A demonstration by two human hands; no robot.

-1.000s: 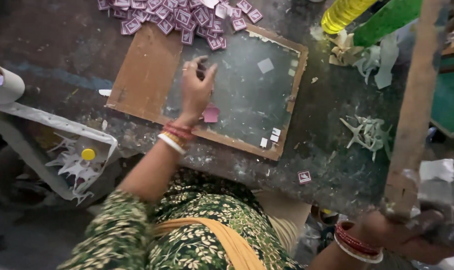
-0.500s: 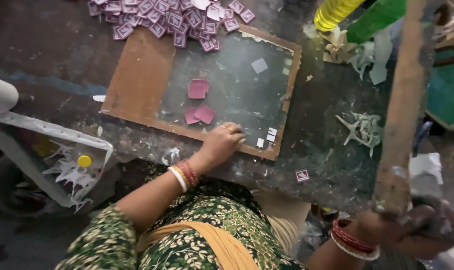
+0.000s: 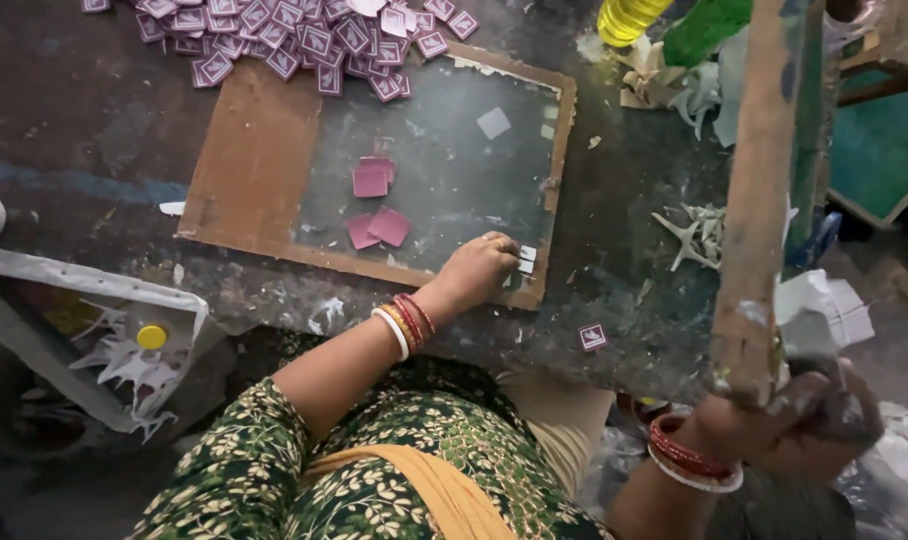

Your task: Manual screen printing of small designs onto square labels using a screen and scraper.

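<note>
My left hand point(image 3: 479, 270) rests at the near right edge of a dark glass sheet point(image 3: 444, 170) that lies on a brown board point(image 3: 254, 160). Its bent fingertips are on some small white squares point(image 3: 528, 259); whether they grip one is hidden. Several pink squares point(image 3: 377, 205) lie on the glass just left of the hand. My right hand point(image 3: 794, 420), low on the right, is closed around a paint-smeared wooden pole point(image 3: 759, 200) that stands upright.
A heap of purple-and-white square tags point(image 3: 274, 35) lies beyond the board, and one stray tag point(image 3: 593, 337) sits near the table's front edge. A yellow bottle point(image 3: 629, 18) and paper scraps point(image 3: 694, 230) are on the right. A white tray with a yellow cap point(image 3: 152, 336) is on the left.
My left hand has come back from the far side of the glass to its near right edge, leaving pink squares lying on the glass. My right hand keeps hold of the pole.
</note>
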